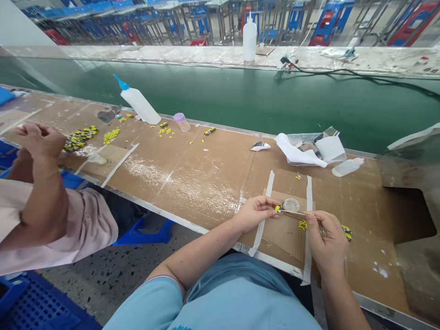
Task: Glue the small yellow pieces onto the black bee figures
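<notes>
Has room over a wide, white-flecked stretch of counter (pixel 209 169) left of the left grip (pixel 256 213). Has the counter's near edge below both grips, the far edge well beyond them, and a green surface (pixel 206 91) past that. Has a dark gap (pixel 410 213) well to the right of the right grip (pixel 328 238).

Reaches in over the near edge with both forearms, left from the lower left, right from the lower right. Pinches one yellow-black piece (pixel 277 209) at the left fingertips, closed down to the piece's width. Curls the right grip closed around one thin stick (pixel 294 212), pointed left at the piece; cannot tell whether tip and piece touch.

Counts one clear cup (pixel 291 199) just beyond the stick, between the grips; two tape strips (pixel 259 236), one under the left wrist, one beside the right grip; two yellow clusters (pixel 303 224), either side of the right grip; three white bottles (pixel 348 167), nearest one beyond the right grip; one lilac-capped jar (pixel 181 121), well beyond and left of the left grip.
</notes>
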`<state>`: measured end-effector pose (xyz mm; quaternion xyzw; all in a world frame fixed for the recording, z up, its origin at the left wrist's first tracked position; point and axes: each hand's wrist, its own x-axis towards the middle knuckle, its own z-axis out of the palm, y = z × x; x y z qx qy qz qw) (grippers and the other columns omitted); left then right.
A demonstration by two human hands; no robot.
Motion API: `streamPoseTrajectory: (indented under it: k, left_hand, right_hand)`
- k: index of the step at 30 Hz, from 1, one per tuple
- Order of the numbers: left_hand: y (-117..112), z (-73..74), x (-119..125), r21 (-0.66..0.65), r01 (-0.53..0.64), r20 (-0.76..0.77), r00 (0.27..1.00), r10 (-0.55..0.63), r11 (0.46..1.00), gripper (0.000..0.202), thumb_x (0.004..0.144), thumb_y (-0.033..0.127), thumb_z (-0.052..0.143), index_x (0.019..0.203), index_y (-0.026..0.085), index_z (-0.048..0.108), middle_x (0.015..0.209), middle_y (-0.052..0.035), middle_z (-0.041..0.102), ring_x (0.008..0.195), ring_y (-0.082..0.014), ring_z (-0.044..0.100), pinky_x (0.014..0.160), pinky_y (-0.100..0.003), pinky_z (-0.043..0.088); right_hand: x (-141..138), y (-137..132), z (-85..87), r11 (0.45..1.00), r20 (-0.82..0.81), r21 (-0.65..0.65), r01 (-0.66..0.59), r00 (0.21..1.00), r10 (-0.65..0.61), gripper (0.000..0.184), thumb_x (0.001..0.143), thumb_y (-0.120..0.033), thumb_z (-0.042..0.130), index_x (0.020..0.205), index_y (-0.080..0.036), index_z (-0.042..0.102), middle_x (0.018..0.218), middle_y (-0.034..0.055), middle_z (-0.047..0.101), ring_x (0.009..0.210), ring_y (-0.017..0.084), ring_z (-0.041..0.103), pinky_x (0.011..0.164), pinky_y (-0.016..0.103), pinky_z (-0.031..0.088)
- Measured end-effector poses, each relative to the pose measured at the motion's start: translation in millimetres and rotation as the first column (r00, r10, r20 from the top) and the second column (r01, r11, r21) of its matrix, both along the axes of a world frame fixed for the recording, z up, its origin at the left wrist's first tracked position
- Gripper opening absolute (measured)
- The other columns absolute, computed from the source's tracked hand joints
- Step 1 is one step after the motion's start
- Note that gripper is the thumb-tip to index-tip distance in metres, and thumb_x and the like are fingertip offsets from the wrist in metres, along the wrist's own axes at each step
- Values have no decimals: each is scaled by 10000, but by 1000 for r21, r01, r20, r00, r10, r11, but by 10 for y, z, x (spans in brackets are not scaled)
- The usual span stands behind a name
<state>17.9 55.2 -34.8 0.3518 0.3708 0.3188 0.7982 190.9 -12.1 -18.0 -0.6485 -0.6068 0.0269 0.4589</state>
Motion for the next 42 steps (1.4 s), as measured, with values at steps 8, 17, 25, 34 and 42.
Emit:
streamPoseTrajectory:
  k: [8, 17, 25, 34, 42]
  left_hand:
    - [0, 29, 5, -6, -3, 29, 1000, 3, 1000, 485, 499, 380, 855, 861, 122, 660, 774, -47, 707, 715, -129, 665, 866, -330, 493]
    - [9, 31, 10, -27, 1, 29, 1000, 0, 1000, 495, 485, 374, 859, 858, 121, 656, 789, -55, 713, 724, -134, 674, 873, -335, 494]
    - [4, 44, 8, -23, 6, 25, 1000, -6, 1000, 490, 494, 369, 859, 865, 118, 658, 791, -55, 716, 725, -126, 671, 872, -325, 498]
    - [8, 26, 4, 6, 26, 19, 999, -26, 1000, 485, 524, 382, 845, 883, 119, 652, 793, -67, 715, 760, -152, 676, 886, -350, 490]
    - [10, 34, -1, 21, 33, -5, 999, -33, 999, 481, 526, 376, 843, 888, 122, 654, 789, -58, 715, 747, -139, 671, 874, -334, 493]
  right_hand:
    - [-9, 0, 8, 1000, -17, 4, 3, 1000, -3, 254, 900, -354, 488, 743, -199, 613, 718, 29, 633, 687, 157, 575, 648, 289, 418]
    - [2, -3, 23, 1000, -12, 18, 7, 1000, -6, 246, 896, -349, 494, 739, -199, 610, 716, 29, 636, 680, 158, 573, 638, 288, 415]
    - [-6, -1, 27, 1000, -1, -1, 16, 1000, -16, 245, 896, -347, 488, 737, -202, 606, 712, 30, 634, 683, 154, 568, 639, 287, 417]
    - [99, -11, 81, 994, -14, 16, 111, 994, -111, 259, 887, -371, 501, 738, -197, 623, 728, 37, 647, 700, 160, 583, 668, 292, 431]
    - [207, 42, 34, 999, 99, -37, 17, 995, -13, 290, 870, -448, 522, 823, -211, 683, 773, 31, 664, 692, 152, 594, 678, 298, 444]
